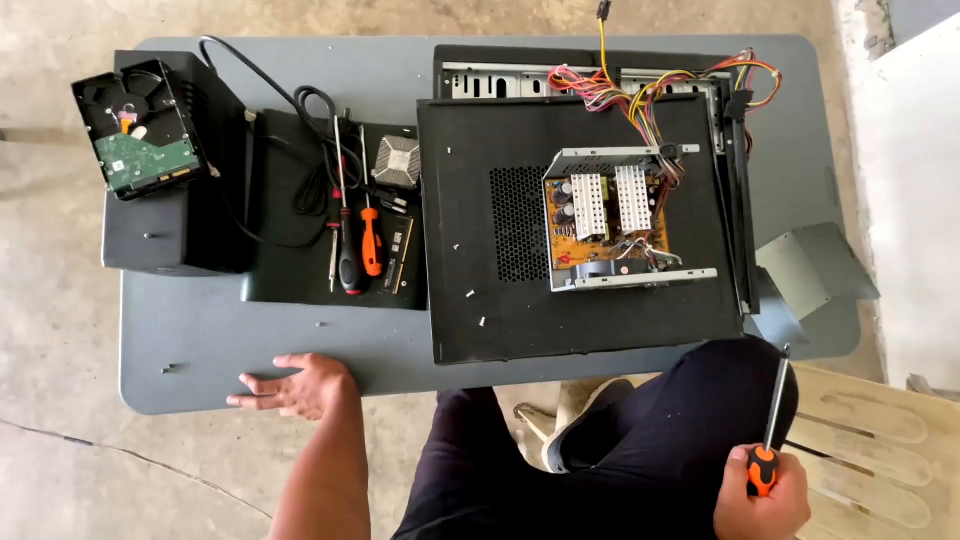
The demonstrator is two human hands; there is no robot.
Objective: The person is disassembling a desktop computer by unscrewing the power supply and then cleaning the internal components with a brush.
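Right now, head view, looking straight down:

Left hand: the left hand point(290, 385) lies flat on the near edge of the grey table point(200, 340), palm down, fingers spread out and pointing left. It holds nothing.

Right hand: the right hand point(765, 498) is down by the person's right knee, off the table, fingers closed round the orange handle of a screwdriver point(772, 425). The shaft points up and a little right, its tip near the table's near right corner.

Case: a black computer case point(480, 215) lies flat across the middle and right of the table, side panel up, with a vent grid in it.

Power supply: an opened power supply point(625, 220) sits on the case, right of the vent, its circuit board and heat sinks bare. Its bundle of coloured wires point(640, 85) runs up to the far edge of the case.

Screws: a few small screws point(470, 293) lie loose on the case panel, near its front left part.

Tray: a dark tray point(290, 270) sits just left of the case. On it lie two more screwdrivers point(360, 250), side by side, beside a memory stick point(399, 250), with a finned heat sink point(396, 160) behind them and a coil of black cable point(315, 130).

Box: a black box point(180, 230) stands at the far left corner, with a hard drive point(140, 130) resting on top, board side up.

Cover: a bent grey metal cover point(810, 270) hangs off the right edge of the table.

Seat: the person sits in dark trousers, over a pale wooden seat point(870, 430) on the right.
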